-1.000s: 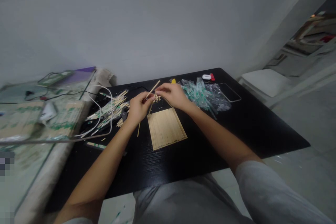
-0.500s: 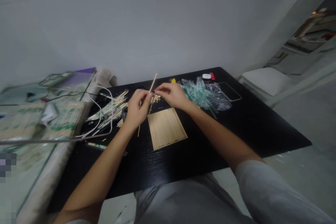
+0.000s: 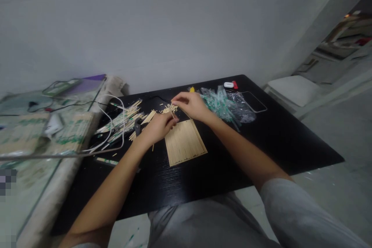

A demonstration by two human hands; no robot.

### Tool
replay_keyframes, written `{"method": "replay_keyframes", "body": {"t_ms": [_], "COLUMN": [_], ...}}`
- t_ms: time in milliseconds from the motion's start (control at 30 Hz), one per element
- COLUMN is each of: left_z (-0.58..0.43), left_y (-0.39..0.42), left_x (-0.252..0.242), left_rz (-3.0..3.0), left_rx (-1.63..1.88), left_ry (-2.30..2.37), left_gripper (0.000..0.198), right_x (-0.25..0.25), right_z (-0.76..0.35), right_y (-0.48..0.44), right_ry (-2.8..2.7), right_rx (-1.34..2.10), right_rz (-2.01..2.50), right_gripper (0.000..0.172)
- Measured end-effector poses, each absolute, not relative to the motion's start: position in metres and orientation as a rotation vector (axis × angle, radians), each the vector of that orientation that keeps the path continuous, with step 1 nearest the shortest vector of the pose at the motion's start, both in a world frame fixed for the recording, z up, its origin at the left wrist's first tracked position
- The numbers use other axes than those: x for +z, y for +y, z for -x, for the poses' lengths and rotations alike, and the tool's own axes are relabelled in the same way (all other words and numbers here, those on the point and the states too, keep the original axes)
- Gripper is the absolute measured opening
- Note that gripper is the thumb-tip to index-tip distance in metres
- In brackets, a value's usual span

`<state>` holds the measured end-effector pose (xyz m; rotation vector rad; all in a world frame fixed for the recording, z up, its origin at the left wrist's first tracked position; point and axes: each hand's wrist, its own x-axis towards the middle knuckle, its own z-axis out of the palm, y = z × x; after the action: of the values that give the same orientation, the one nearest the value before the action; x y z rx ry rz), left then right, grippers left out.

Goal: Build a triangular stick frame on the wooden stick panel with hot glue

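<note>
A thin pale wooden chopstick (image 3: 173,113) is held upright and slightly tilted between my two hands. The fingertips of my right hand (image 3: 192,105) pinch its upper end. Lower down, my left hand (image 3: 161,127) is closed on it with thumb and fingers, partly hiding it. Just below the hands, a square panel of sticks laid side by side (image 3: 186,143) lies flat on the black table (image 3: 232,162). Short cut stick pieces (image 3: 167,109) are heaped behind my left hand. A dark-handled tool (image 3: 137,126), its kind unclear, lies left of that hand.
Wrapped chopsticks (image 3: 123,120) are strewn at the left near a white cable (image 3: 124,114). Crumpled plastic wrappers (image 3: 221,102), a phone (image 3: 253,101) and a white case (image 3: 228,85) lie at the back right. A glass-topped surface (image 3: 29,178) with chopstick packs adjoins the left side.
My left hand has come down and slightly right, toward the panel. The chopstick no longer sticks up above my hands; it now spans between both sets of fingertips. My right hand has barely moved.
</note>
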<state>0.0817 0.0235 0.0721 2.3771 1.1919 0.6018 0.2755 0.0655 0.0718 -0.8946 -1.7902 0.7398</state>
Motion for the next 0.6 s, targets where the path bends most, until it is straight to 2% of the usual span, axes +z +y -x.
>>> {"method": "replay_keyframes", "body": {"t_ms": [300, 600], "left_z": [-0.087, -0.093], "left_y": [0.030, 0.031], "left_x": [0.051, 0.038], "left_rz": [-2.389, -2.440], "left_rx": [0.632, 0.668], "left_ry": [1.298, 1.349], "left_gripper": [0.022, 0.017], "right_x": [0.070, 0.072], "right_z": [-0.276, -0.276], "right_y": [0.066, 0.064], "right_ry": [-1.796, -1.801], "right_rx": [0.737, 0.737], "right_rz": [0.895, 0.889], "right_gripper": [0.010, 0.009]}}
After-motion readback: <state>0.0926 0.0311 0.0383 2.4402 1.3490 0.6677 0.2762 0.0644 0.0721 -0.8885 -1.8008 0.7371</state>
